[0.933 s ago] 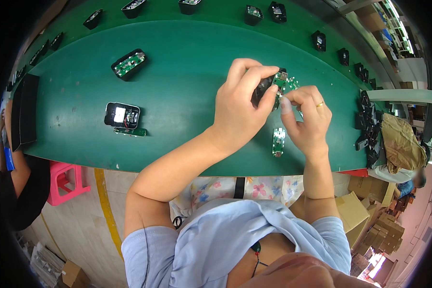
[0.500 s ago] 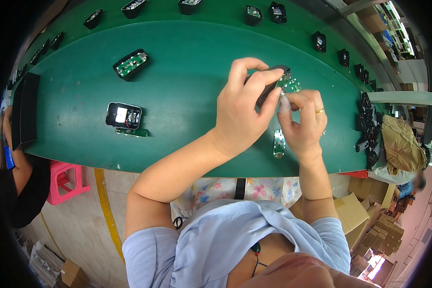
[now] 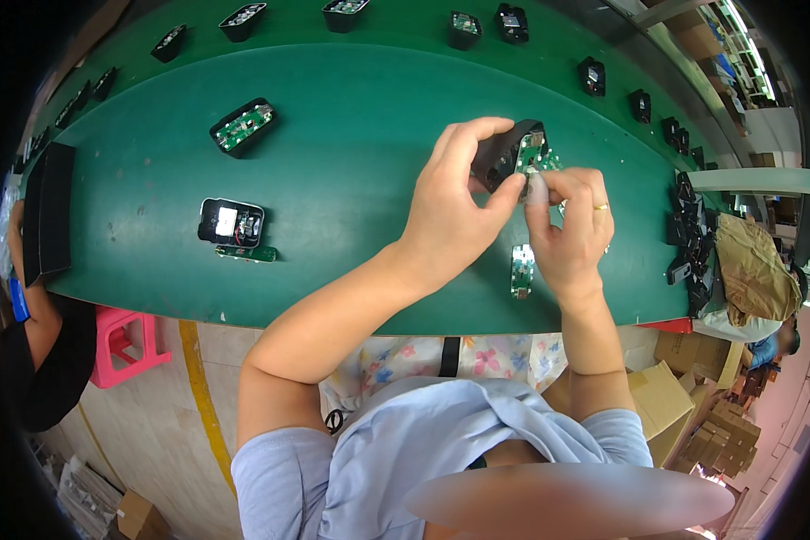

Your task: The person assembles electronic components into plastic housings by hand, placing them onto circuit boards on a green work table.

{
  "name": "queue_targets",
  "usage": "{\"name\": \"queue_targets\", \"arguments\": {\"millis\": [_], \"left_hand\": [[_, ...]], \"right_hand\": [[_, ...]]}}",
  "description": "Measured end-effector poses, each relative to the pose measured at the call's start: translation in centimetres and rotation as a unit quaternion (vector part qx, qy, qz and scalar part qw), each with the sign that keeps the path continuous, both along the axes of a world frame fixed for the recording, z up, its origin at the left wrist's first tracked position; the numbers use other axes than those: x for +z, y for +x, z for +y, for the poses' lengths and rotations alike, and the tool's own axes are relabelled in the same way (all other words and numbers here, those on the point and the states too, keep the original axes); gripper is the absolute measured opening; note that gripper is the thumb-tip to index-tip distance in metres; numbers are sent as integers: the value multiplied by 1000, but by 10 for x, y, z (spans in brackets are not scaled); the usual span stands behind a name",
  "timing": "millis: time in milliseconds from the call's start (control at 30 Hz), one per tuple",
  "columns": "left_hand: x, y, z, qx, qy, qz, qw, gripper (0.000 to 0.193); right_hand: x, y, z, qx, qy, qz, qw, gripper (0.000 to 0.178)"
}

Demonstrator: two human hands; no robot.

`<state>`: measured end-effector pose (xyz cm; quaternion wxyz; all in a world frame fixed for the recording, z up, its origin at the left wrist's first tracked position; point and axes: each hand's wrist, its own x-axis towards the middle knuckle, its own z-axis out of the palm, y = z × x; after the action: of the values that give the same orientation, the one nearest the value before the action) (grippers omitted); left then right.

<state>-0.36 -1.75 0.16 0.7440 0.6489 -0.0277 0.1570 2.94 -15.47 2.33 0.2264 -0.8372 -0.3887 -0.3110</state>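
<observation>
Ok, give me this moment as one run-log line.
left hand: holds black case | right hand: at case board | loose board: on table, beside right hand

Spreading out around a green desk [image 3: 351, 135] in a cluttered workroom.
Showing a pink stool [image 3: 106, 355] at left on a pale floor [image 3: 153, 414], near a yellow stripe [image 3: 203, 387]; piling up cardboard boxes [image 3: 661, 400] at lower right, near a pinkish wall [image 3: 787, 396]; glowing at upper right with a strip light [image 3: 753, 54].

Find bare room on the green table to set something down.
Bare: between the white-squared casing and left hand; also from that casing leftward to the black box. Crowded: around the right hand, with held casing and circuit boards.
</observation>
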Motion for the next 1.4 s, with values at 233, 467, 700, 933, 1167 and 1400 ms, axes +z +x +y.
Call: {"name": "queue_targets", "arguments": {"millis": [233,467,700,933,1167,1400], "left_hand": [[0,-2,0,9,-23,-14,1000,39],[2,-2,1,57,47,-69,995,42],[-3,-3,2,93,138,-134,977,43],[-5,0,3,60,70,-110,990,43],[-6,2,-2,8,-111,-42,993,40],[-1,0,-3,-9,-147,-32,989,39]], "right_hand": [[-4,1,-2,28,14,27,999,21],[-5,2,0,28,40,17,999,23],[-6,4,1,37,34,8,999,23],[3,12,-1,68,20,26,997,21],[5,19,-4,90,21,86,992,18],[-3,-1,-8,128,323,540,767,42]]}}
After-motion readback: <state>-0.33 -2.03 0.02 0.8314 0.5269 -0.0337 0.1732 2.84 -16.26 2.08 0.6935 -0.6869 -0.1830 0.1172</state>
